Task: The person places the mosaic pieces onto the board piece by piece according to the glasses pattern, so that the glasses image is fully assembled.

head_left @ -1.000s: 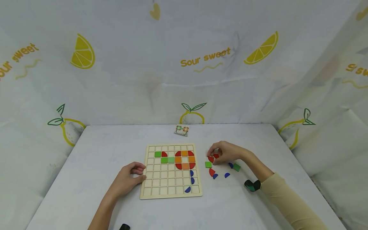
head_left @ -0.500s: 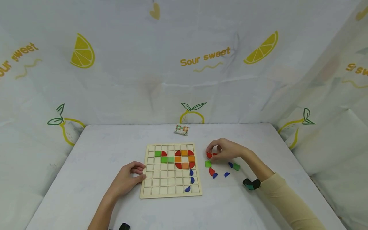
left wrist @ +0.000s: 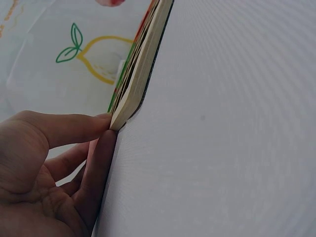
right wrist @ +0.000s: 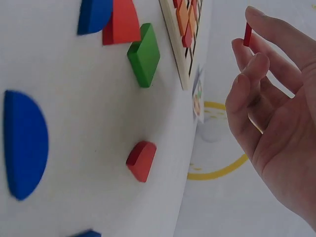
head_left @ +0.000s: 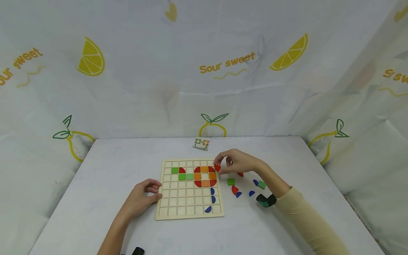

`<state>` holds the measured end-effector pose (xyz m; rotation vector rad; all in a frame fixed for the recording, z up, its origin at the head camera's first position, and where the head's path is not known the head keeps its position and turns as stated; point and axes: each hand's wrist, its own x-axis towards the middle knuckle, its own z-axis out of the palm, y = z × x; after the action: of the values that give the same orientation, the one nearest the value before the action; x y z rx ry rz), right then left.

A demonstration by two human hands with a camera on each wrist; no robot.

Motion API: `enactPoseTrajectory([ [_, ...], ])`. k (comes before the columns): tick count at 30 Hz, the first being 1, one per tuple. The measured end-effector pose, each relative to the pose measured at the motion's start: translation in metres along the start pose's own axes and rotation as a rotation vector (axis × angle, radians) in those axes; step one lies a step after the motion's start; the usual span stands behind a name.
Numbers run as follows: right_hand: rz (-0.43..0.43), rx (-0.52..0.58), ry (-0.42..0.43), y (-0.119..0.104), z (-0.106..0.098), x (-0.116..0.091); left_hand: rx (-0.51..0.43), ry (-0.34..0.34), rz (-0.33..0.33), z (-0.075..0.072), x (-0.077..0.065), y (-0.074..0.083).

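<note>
My right hand pinches a red quarter-circle tile between thumb and fingertips, over the right edge of the wooden grid board. In the right wrist view this tile appears edge-on between the fingertips. My left hand holds the board's left edge; the left wrist view has the thumb and a finger at the board's edge. On the board lie a ring of red and orange tiles, green squares, another red quarter circle and blue half circles lower right.
Right of the board lie loose tiles: a green square, a red quarter circle, blue half circles and another green square. A small pattern card lies behind the board. A printed cloth hangs behind the table.
My right hand has picked up a red quarter-circle tile from the loose pieces and carried it left to the board's upper right edge. The left hand stays put.
</note>
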<state>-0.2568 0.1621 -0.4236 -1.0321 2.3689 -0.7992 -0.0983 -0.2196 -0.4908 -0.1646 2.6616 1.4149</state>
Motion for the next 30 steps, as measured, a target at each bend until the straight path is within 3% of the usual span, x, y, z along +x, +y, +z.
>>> enactPoseTrajectory([
  [25, -0.177, 0.108, -0.028, -0.042, 0.029, 0.082, -0.002, 0.0, -0.009, 0.001, 0.0, -0.001],
  [30, -0.176, 0.067, -0.052, -0.052, 0.036, 0.095, -0.009, 0.0, -0.009, 0.0, 0.0, 0.0],
])
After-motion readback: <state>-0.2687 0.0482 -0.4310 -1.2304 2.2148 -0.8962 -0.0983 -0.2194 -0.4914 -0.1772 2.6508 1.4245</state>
